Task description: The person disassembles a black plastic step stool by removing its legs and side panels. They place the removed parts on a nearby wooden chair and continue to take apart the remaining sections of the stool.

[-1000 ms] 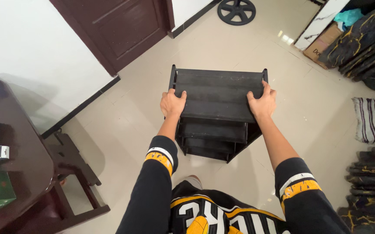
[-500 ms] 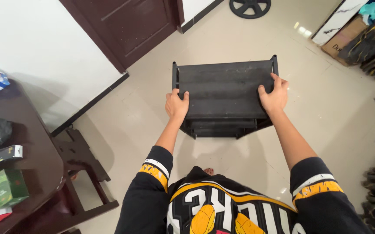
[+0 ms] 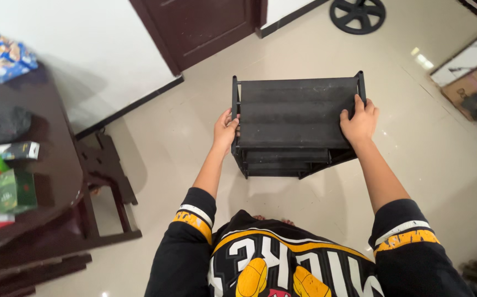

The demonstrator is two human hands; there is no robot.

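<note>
Black shelf rack [image 3: 296, 113] held above tiled floor [image 3: 414, 165], both arms extended forward. Left hand [image 3: 225, 131] grips its left edge; right hand [image 3: 359, 122] clasps its right edge.

Rack [image 3: 296, 113]: matt black, plastic-looking, ribbed top shelf, slightly dusty. Floor [image 3: 183, 148]: pale tile, glossy, reflecting light. Door [image 3: 200, 25]: dark brown wood, smooth semi-gloss. Table [image 3: 51, 165]: dark polished wood, shiny top. Boxes [image 3: 12, 190]: glossy printed cardboard. Wall [image 3: 84, 49]: matt white paint. Sleeves [image 3: 194, 220]: black knit cloth, yellow and white bands. Wheel [image 3: 358, 15]: matt black, plastic or metal unclear.
</note>
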